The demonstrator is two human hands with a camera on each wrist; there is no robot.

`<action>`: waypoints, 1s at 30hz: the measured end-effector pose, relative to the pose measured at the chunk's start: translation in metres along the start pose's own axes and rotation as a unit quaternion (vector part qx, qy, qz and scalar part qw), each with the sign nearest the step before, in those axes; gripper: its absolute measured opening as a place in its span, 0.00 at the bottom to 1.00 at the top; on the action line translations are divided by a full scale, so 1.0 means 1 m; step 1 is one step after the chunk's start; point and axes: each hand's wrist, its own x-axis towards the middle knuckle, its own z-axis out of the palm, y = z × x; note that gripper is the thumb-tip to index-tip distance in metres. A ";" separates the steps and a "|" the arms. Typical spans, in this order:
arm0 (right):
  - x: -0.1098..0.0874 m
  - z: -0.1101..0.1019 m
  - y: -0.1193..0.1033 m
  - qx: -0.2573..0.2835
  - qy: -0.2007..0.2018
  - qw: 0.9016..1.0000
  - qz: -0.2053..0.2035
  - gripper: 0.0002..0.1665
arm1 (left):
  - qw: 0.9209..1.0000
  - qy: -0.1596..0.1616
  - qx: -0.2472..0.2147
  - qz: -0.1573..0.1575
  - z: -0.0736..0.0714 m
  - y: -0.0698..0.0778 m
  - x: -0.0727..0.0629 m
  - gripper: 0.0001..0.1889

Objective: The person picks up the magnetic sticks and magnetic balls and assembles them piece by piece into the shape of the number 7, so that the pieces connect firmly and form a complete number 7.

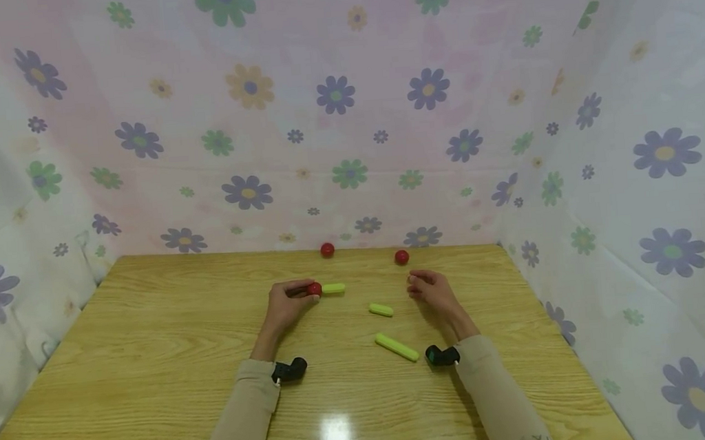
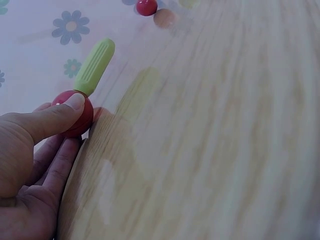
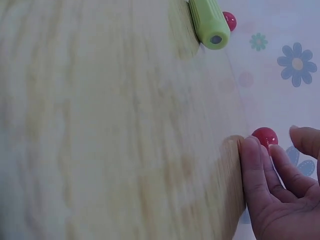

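My left hand (image 1: 287,304) pinches a red ball (image 2: 75,112) between thumb and fingers. A short ribbed yellow-green rod (image 2: 95,66) sticks out of that ball, pointing right in the head view. On the right, my right hand (image 1: 436,294) rests on the table with fingers loosely bent and nothing between them. Just beyond its fingertips sits a second red ball (image 1: 402,257). Between the two hands lies another short yellow-green rod (image 1: 381,309). Closer to me is a longer rod (image 1: 396,348) of the same colour, lying at a slant.
A third red ball (image 1: 327,249) sits at the far edge of the wood-grain table (image 1: 170,345). Flower-patterned cloth (image 1: 294,114) hangs behind the table and along both sides. Black wrist devices (image 1: 291,370) are worn on both forearms.
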 end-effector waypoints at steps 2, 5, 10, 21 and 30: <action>0.002 -0.001 0.000 0.009 0.007 1.000 -0.004 0.26 | 1.000 -0.001 0.001 0.000 0.000 0.001 0.000 0.21; 0.005 -0.002 0.000 0.018 0.016 1.000 -0.010 0.27 | 1.000 -0.002 0.001 -0.002 0.001 -0.002 0.003 0.21; 0.009 -0.003 0.001 0.023 0.029 0.999 -0.016 0.27 | 1.000 0.005 -0.001 -0.005 0.002 -0.022 0.013 0.21; 0.018 -0.004 0.003 0.026 0.048 0.998 -0.018 0.26 | 1.000 0.025 -0.005 -0.017 0.003 -0.036 0.018 0.21; 0.024 -0.002 0.004 0.028 0.065 0.997 -0.007 0.26 | 1.000 0.027 -0.003 -0.012 0.002 -0.040 0.018 0.21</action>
